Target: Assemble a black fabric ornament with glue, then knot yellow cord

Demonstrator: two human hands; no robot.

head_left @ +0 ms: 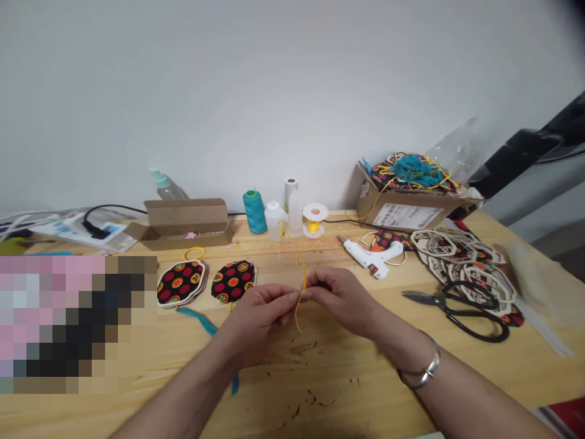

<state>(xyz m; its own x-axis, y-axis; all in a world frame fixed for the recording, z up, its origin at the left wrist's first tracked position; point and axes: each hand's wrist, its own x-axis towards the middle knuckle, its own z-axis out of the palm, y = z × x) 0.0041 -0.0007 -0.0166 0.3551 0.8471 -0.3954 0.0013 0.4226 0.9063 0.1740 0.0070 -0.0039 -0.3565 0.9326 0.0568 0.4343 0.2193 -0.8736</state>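
A yellow cord (303, 271) is pinched by both hands over the middle of the table, its loose end hanging below the fingers. My left hand (267, 308) closes thumb and forefinger on it. Right beside it, fingertips nearly touching, my right hand (340, 300) pinches the same cord. Above the hands the cord forms a loop and runs back toward a white spool of yellow cord (314, 224). Just left of my left hand lies a dark, flower-patterned fabric piece (233, 281). A similar stack of pieces (181, 283) with a yellow loop and a teal tassel (198, 318) lies farther left.
Black-handled scissors (457, 303), a white glue gun (373, 256) and wooden frame pieces (461, 259) lie on the right. A filled cardboard box (406, 210) stands behind them. Teal thread (255, 213), bottles (275, 222) and an open box (185, 227) line the wall.
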